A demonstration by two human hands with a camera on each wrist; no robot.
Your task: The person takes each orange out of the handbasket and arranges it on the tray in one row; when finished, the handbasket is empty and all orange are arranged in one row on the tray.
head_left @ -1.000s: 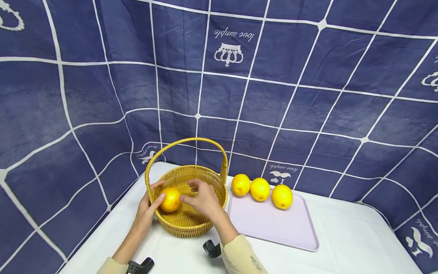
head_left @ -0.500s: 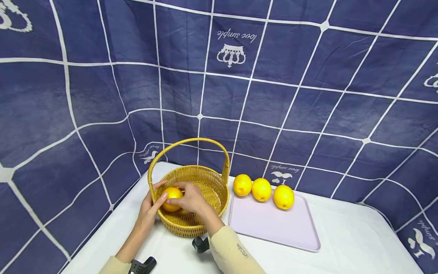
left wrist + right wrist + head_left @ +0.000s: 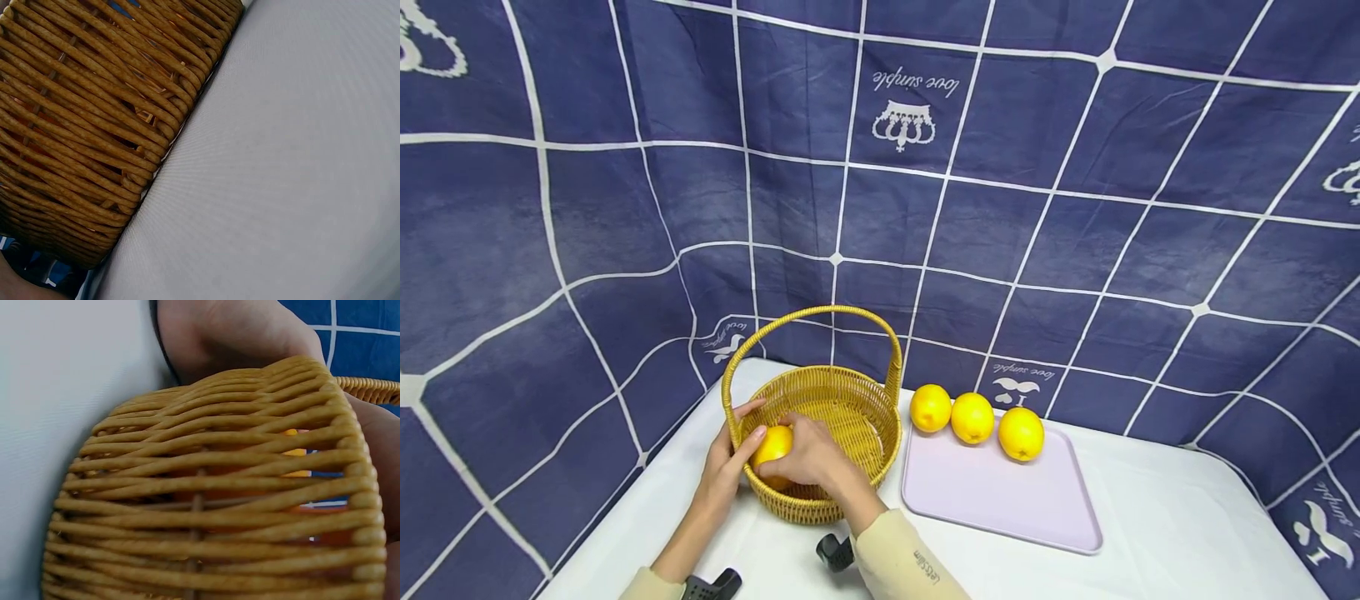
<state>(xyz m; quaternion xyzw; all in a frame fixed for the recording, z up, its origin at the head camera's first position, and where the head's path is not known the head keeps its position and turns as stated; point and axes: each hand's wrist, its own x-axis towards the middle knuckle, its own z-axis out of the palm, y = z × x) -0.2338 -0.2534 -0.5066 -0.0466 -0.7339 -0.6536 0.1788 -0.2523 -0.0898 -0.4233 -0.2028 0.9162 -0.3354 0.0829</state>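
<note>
A golden wicker basket (image 3: 805, 510) with a tall hoop handle stands on the white table in the head view. My left hand (image 3: 721, 468) grips its left rim beside the base of the handle, the thumb over the edge. Inside, against the left wall, sits an orange (image 3: 772, 446), and my right hand (image 3: 811, 454) holds it from the right with fingers and thumb around it. The left thumb lies close to the orange; whether it touches cannot be told. Both wrist views mostly show the basket's woven side (image 3: 94, 112), which hides the fingertips.
Right of the basket lies a pale lilac tray (image 3: 1000, 500). Along its back edge sit a left orange (image 3: 930, 408), a middle orange (image 3: 972, 418) and a right orange (image 3: 1021, 434). A blue checked cloth (image 3: 1000, 208) hangs behind the table.
My right hand has moved left inside the basket and taken hold of the orange, which now sits slightly lower. My left hand stays on the rim.
</note>
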